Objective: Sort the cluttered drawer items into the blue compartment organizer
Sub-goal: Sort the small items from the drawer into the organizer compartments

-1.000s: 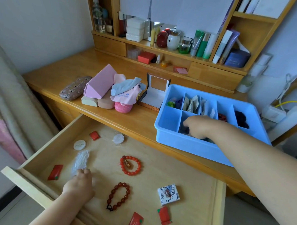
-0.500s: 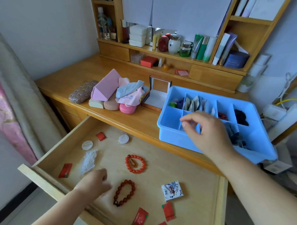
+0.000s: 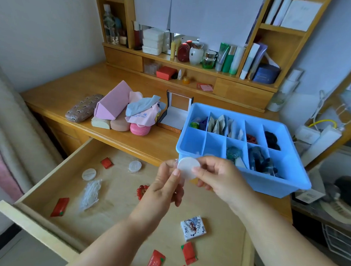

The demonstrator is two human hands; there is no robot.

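Between both hands (image 3: pixel 191 179), pinched above the drawer (image 3: pixel 117 192): a white disc (image 3: pixel 187 166)

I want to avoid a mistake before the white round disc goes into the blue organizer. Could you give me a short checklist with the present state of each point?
1. White round disc is held: ok, pinched between fingers of the left hand and the right hand.
2. One hand alone has a firm grip: cannot tell.
3. Blue organizer is within reach: ok, directly behind the hands.
4. A free compartment exists: ok, the front left compartment looks empty.
5. Similar discs remain in the drawer: ok, two round white pieces lie there.
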